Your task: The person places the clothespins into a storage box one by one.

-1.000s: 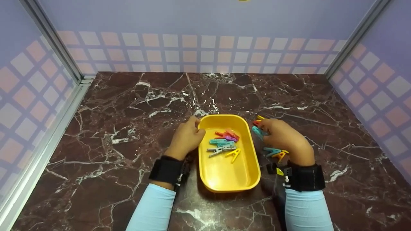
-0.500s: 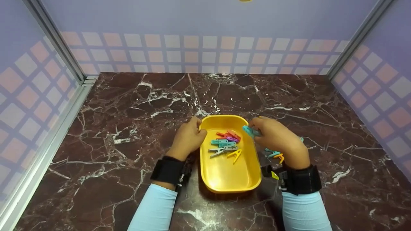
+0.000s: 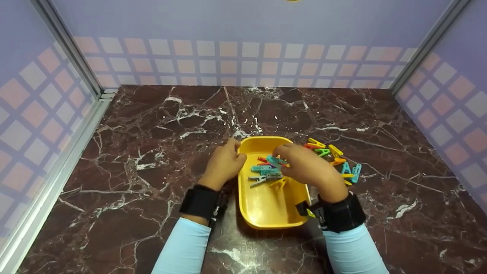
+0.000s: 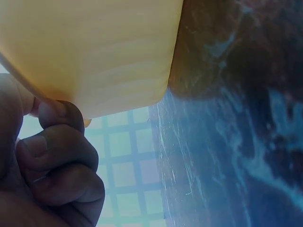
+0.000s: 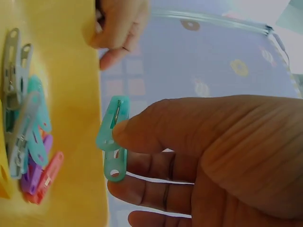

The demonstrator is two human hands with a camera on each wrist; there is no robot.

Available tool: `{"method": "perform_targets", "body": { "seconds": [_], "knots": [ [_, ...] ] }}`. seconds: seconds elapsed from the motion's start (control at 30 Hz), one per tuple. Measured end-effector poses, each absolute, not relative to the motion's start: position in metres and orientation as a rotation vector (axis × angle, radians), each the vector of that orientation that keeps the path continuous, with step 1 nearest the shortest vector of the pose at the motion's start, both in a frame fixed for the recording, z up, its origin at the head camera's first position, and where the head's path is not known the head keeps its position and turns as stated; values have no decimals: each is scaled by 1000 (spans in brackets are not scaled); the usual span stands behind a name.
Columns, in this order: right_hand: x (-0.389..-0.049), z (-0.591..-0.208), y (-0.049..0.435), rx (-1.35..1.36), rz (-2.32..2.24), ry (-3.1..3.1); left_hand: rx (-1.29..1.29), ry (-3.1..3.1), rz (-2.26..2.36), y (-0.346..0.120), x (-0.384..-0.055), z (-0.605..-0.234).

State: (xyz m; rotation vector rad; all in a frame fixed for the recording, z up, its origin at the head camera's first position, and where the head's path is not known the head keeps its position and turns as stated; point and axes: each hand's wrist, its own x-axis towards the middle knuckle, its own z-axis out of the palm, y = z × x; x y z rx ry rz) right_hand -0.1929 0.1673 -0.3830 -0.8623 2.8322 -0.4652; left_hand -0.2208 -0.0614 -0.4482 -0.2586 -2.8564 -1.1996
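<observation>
A yellow plastic tray (image 3: 262,217) stands on the marble-patterned surface. My left hand (image 3: 224,163) pinches its left rim; in the left wrist view the thumb and curled index finger (image 4: 61,116) grip the edge. Over the tray's right side, my right hand (image 3: 308,167) holds a teal clothespin (image 5: 113,137) between thumb and fingers. Beneath it in the tray lie several clothespins: teal ones (image 3: 260,168), grey ones (image 3: 262,179), a yellow one (image 3: 279,184) and a red one (image 5: 47,179), with a purple one (image 5: 32,175) partly covered.
Several more clothespins lie on the surface right of the tray, among them a green one (image 3: 322,152), a yellow one (image 3: 335,150) and a teal one (image 3: 356,173). Tiled-pattern walls (image 3: 251,62) enclose the back and both sides.
My right hand has carried the teal clothespin leftward from the pile beside the tray to over the tray, uncovering the loose clothespins on the right. My left hand stays on the rim.
</observation>
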Motion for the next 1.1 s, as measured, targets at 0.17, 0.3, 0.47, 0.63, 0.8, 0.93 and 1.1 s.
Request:
{"method": "perform_targets", "body": {
  "seconds": [0.17,0.3,0.47,0.63,0.8,0.93,1.1],
  "knots": [
    [-194,-391,157,-929,-370,2844,-276,-2845,-1176,-61,-220,-448],
    [-196,-400,151,-986,-316,2843,-278,-2845,-1148,-61,-221,-449],
    [-201,-409,147,-979,-317,2816,-247,-2862,-1151,-61,-221,-449],
    [-203,-413,144,-979,-347,2808,-242,-2868,-1169,-61,-221,-448],
    [-202,-413,144,-974,-365,2810,-237,-2872,-1190,-61,-221,-448],
    [-202,-412,145,-962,-370,2818,-246,-2858,-1187,-61,-221,-448],
    [-201,-412,145,-912,-385,2815,-275,-2840,-1188,-62,-221,-450]
  ]
}}
